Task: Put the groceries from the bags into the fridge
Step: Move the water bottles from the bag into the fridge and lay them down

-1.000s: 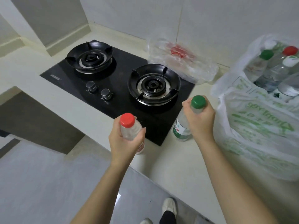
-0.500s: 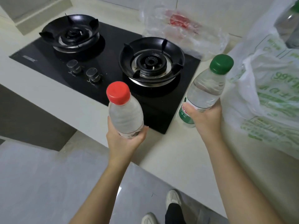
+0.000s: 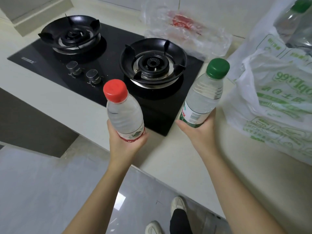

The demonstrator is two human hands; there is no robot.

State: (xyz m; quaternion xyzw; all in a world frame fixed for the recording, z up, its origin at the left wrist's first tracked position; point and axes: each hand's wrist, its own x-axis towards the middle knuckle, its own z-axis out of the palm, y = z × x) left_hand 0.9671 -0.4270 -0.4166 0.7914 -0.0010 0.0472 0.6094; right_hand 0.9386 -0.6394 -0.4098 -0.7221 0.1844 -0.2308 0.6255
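Clear plastic bottles [image 3: 125, 115], glossy black hob [image 3: 108, 68], crinkled plastic bag [image 3: 276, 105].

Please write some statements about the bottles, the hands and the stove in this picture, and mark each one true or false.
1. The left hand holds the red-capped bottle. True.
2. The green-capped bottle stands on the counter. False: the right hand holds it up, off the counter.
3. The stove has two knobs on its front. True.
4. A pot sits on the right burner. False: this burner holds nothing.
5. The white bag with green print lies left of the stove. False: it lies to the right.
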